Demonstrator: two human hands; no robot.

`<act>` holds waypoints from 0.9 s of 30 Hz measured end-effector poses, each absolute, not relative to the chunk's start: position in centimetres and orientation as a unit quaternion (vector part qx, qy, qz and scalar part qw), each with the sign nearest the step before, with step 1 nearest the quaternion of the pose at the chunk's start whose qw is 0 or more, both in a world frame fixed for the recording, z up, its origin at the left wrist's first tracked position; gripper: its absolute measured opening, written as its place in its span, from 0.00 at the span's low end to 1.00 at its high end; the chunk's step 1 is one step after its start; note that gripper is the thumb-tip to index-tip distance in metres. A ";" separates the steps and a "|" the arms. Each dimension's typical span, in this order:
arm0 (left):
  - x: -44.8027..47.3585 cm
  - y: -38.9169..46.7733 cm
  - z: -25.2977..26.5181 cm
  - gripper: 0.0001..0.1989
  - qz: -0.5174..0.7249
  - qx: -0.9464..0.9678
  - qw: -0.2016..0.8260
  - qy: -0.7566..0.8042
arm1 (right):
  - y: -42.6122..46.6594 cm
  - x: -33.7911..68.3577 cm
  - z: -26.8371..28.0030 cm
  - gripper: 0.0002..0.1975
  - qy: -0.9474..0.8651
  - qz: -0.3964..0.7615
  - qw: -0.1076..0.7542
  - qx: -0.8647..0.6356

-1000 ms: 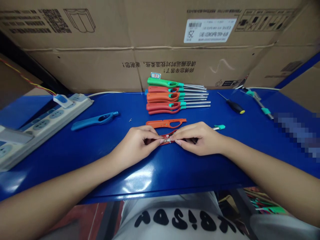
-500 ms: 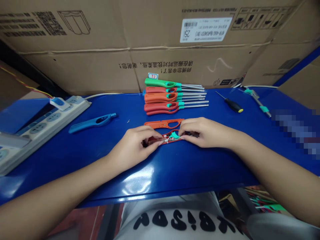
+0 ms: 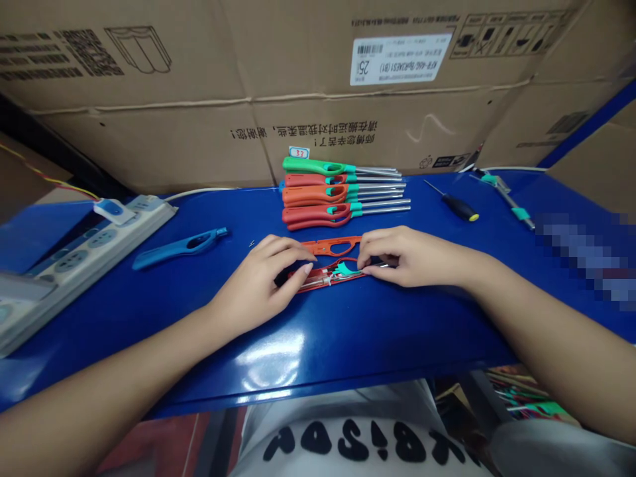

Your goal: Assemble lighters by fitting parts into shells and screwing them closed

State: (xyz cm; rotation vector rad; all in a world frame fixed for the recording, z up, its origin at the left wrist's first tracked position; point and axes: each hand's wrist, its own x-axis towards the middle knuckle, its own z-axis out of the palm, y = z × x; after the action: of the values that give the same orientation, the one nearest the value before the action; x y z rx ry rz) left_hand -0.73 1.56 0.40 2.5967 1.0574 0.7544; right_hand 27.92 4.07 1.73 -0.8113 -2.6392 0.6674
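An opened red gas lighter half (image 3: pixel 318 281) lies on the blue table, with a green trigger (image 3: pixel 344 269) and a clear inner part showing inside it. My right hand (image 3: pixel 397 257) pinches its front end, where a bit of metal tube shows by the fingers. Over the rear end hovers my left hand (image 3: pixel 263 275), thumb and fingers apart with nothing visible between them; it hides part of the housing. Just behind lies an orange lighter shell half (image 3: pixel 325 248), its left end partly covered by my left fingers.
Behind are several stacked lighters (image 3: pixel 318 213) with metal tubes. A screwdriver (image 3: pixel 460 207) and a loose lighter tube assembly (image 3: pixel 509 199) lie right. To the left are small screws (image 3: pixel 252 244), a blue shell half (image 3: pixel 181 249) and a power strip (image 3: pixel 84 258). A cardboard box (image 3: pixel 199 139) walls the back.
My left hand has loosened its pinch on the lighter's inner part and drawn back slightly left, showing more of the red housing. My right hand keeps its hold at the front.
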 end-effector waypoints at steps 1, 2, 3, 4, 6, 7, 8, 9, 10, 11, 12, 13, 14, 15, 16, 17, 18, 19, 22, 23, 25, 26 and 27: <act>-0.7 1.6 0.4 0.10 0.258 0.890 0.119 0.357 | 4.1 27.9 1.7 0.06 -0.919 0.233 0.146 -0.282; -0.7 1.6 0.4 0.10 0.257 0.892 0.119 0.353 | 4.1 27.8 1.7 0.06 -0.919 0.234 0.144 -0.282; -0.7 1.6 0.4 0.10 0.256 0.893 0.118 0.350 | 4.1 27.8 1.6 0.06 -0.919 0.234 0.144 -0.281; -0.8 1.7 0.5 0.10 0.255 0.894 0.116 0.349 | 4.1 27.8 1.6 0.07 -0.920 0.233 0.147 -0.279; -1.0 2.0 0.6 0.11 0.258 0.893 0.104 0.353 | 4.1 27.8 1.6 0.07 -0.919 0.230 0.160 -0.279; -1.2 2.3 0.7 0.11 0.262 0.892 0.095 0.357 | 4.2 27.9 1.5 0.07 -0.916 0.224 0.172 -0.284; -1.4 2.7 0.8 0.12 0.264 0.890 0.085 0.361 | 4.4 28.1 1.4 0.08 -0.913 0.212 0.187 -0.293; -1.6 3.1 0.9 0.12 0.265 0.889 0.074 0.367 | 4.6 28.2 1.2 0.09 -0.909 0.194 0.203 -0.307; -1.9 3.5 0.9 0.12 0.260 0.889 0.065 0.371 | 4.9 28.4 1.0 0.10 -0.906 0.171 0.215 -0.321; -2.1 3.9 0.9 0.12 0.254 0.890 0.057 0.374 | 5.2 28.6 0.7 0.11 -0.905 0.148 0.223 -0.330; -2.3 4.2 0.9 0.11 0.246 0.893 0.053 0.374 | 5.5 28.8 0.4 0.12 -0.906 0.129 0.227 -0.333; -2.4 4.4 0.8 0.11 0.238 0.896 0.052 0.372 | 5.8 29.0 0.1 0.13 -0.909 0.117 0.226 -0.330; -2.5 4.6 0.7 0.11 0.231 0.898 0.055 0.370 | 6.1 29.1 -0.3 0.13 -0.912 0.110 0.226 -0.324; -2.5 4.6 0.6 0.11 0.225 0.900 0.061 0.369 | 6.3 29.1 -0.6 0.13 -0.914 0.110 0.225 -0.318; -2.5 4.6 0.5 0.11 0.220 0.901 0.067 0.369 | 6.4 29.1 -0.8 0.13 -0.915 0.115 0.225 -0.315; -2.5 4.6 0.4 0.11 0.217 0.901 0.073 0.369 | 6.5 29.0 -1.0 0.13 -0.913 0.122 0.227 -0.316; -2.5 4.5 0.3 0.12 0.216 0.900 0.079 0.369 | 6.5 28.8 -1.1 0.12 -0.910 0.131 0.231 -0.320; -2.4 4.4 0.2 0.12 0.217 0.899 0.085 0.370 | 6.5 28.7 -1.2 0.11 -0.905 0.141 0.235 -0.326; -2.4 4.3 0.0 0.13 0.224 0.896 0.100 0.369 | 6.3 28.1 -1.2 0.06 -0.887 0.173 0.253 -0.346; -2.4 4.3 0.0 0.13 0.226 0.895 0.103 0.370 | 6.2 28.0 -1.1 0.04 -0.882 0.182 0.256 -0.351; -2.5 4.3 0.0 0.13 0.225 0.894 0.103 0.372 | 6.0 27.8 -1.0 0.02 -0.876 0.195 0.262 -0.356; -2.5 4.4 -0.1 0.13 0.225 0.894 0.102 0.374 | 6.0 27.6 -1.0 0.03 -0.871 0.202 0.266 -0.361; -2.5 4.4 -0.1 0.12 0.227 0.893 0.099 0.376 | 5.9 27.5 -1.0 0.04 -0.862 0.215 0.271 -0.370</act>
State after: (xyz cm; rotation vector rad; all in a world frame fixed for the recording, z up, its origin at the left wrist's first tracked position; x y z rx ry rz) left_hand -2.47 4.36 -0.07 2.6407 1.1107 0.6714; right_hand 27.51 5.87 -0.97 -0.9963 -2.3218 0.5780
